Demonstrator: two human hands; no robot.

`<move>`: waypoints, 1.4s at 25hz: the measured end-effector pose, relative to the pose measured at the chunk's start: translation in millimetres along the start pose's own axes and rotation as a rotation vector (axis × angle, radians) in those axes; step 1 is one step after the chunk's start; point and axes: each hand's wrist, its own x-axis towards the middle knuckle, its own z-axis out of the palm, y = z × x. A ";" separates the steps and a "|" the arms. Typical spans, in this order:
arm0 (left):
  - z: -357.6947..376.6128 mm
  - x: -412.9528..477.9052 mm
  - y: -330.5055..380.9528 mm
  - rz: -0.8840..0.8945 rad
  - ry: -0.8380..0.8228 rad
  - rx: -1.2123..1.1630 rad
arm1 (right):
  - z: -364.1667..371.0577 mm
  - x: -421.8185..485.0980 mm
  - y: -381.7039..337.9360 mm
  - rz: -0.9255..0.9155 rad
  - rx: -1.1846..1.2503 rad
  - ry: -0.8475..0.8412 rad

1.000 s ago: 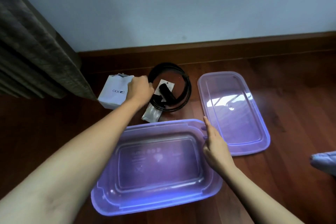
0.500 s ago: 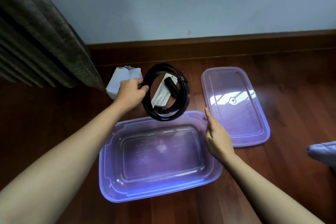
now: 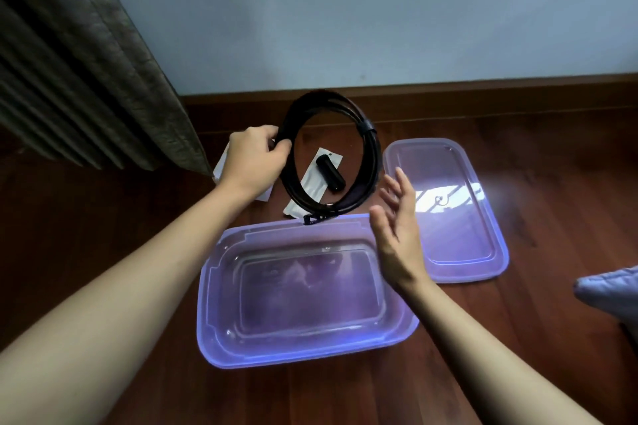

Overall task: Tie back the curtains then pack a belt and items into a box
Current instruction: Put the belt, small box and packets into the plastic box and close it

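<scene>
My left hand (image 3: pixel 253 160) grips the left side of a coiled black belt (image 3: pixel 369 145), lifted upright above the floor just beyond the far rim of the box. The translucent purple box (image 3: pixel 221 286) lies open on the wooden floor below, with nothing inside. My right hand (image 3: pixel 397 228) hovers with fingers spread beside the belt's right side, above the box's right rim, touching nothing. On the floor behind the belt lie a white packet (image 3: pixel 312 183) with a black cylinder (image 3: pixel 331 172) on it, and a white box (image 3: pixel 221 169) mostly hidden by my left hand.
The box's purple lid (image 3: pixel 448 210) lies flat to the right. A dark grey curtain (image 3: pixel 79 55) hangs at the left, down to the floor. A wooden skirting board runs along the pale wall. A bluish-grey fabric item (image 3: pixel 611 290) shows at the right edge.
My left hand has lifted the coiled belt off the floor and higher. My right hand has let go of the box's rim and risen, open, toward the belt.
</scene>
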 end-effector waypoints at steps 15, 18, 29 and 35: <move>25.9 -64.5 15.8 -0.314 -0.389 -0.132 | 12.9 7.8 -34.5 0.367 0.699 0.260; 33.1 -70.0 10.8 -0.406 -0.446 -0.202 | 14.3 4.0 -32.1 0.376 0.737 0.275; 51.2 -78.3 3.1 -0.843 -0.412 -0.970 | 25.1 -3.9 -0.8 0.625 0.809 0.226; 72.7 -108.3 -13.4 -0.744 -0.369 -0.974 | 30.3 -26.8 13.8 0.729 0.624 0.230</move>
